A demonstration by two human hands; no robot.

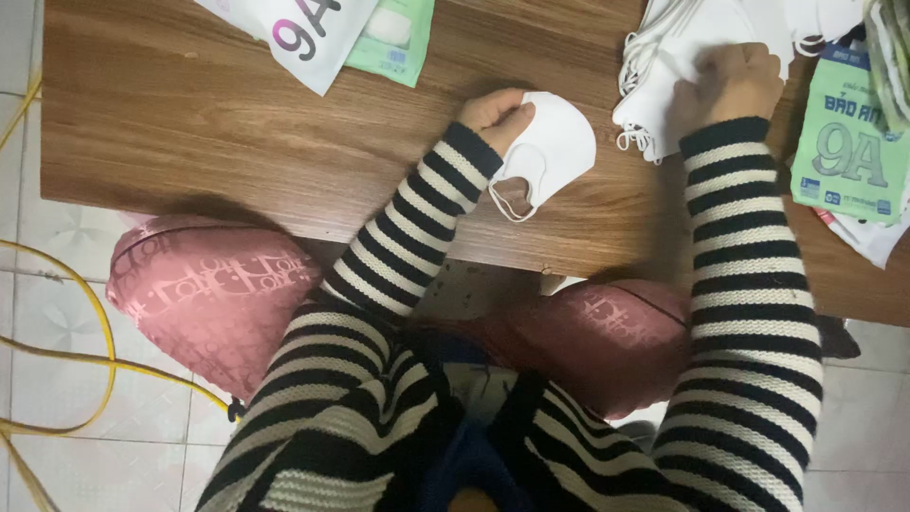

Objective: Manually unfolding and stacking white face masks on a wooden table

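Left hand [495, 112] gripped a folded white mask [552, 152] over the wooden bench [237, 133], fingers closed on its edge. Right hand [730, 83] rested, fingers curled, on the far-right pile of white masks [678, 47].

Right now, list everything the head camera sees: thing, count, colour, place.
single face mask: one, white, on the table centre, held by the left hand
pile of face masks: one heap, white, far right of the table, under the right hand
flat packets: two, one white and one pale green, at the table's far edge, left of centre
green packet: one, green and white, right edge of the table, lying on other packets
table: one, brown wood grain
cable: yellow, looping over the tiled floor on the left
trousers: pink, patterned, knees under the table edge
sleeves: two, black and white stripes
left hand: grips the single mask
right hand: rests on the pile
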